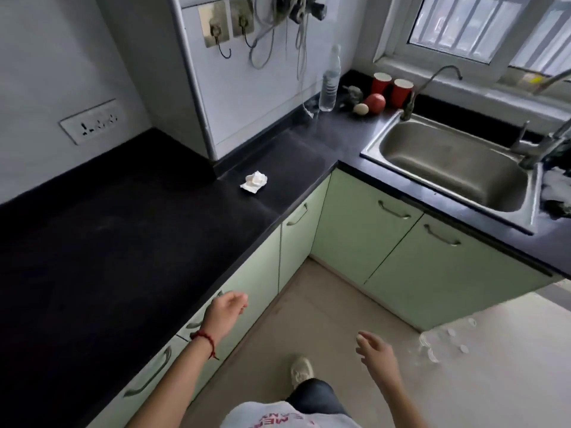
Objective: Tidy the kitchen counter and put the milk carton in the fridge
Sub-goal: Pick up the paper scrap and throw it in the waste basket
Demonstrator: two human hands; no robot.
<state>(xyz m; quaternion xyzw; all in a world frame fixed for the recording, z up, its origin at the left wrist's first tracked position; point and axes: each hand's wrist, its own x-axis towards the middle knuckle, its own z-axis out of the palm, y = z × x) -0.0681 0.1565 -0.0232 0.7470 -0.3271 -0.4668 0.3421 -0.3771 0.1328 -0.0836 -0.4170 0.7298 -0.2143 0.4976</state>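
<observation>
A crumpled white tissue (254, 181) lies on the black L-shaped counter (123, 242) near its inner corner. In the far corner stand a clear water bottle (330, 81), two red paper cups (391, 86), a red apple (375, 103) and a pale egg (361, 109). My left hand (227, 310) hovers in front of the counter's edge, fingers loosely curled, holding nothing. My right hand (375, 350) hangs over the floor, fingers apart, empty. No milk carton or fridge is in view.
A steel sink (451, 163) with taps sits under the window at right. Green cabinet doors (364, 230) with handles run below the counter. Several clear plastic bottles (445, 344) lie on the floor at right. Hooks and cables hang on the wall.
</observation>
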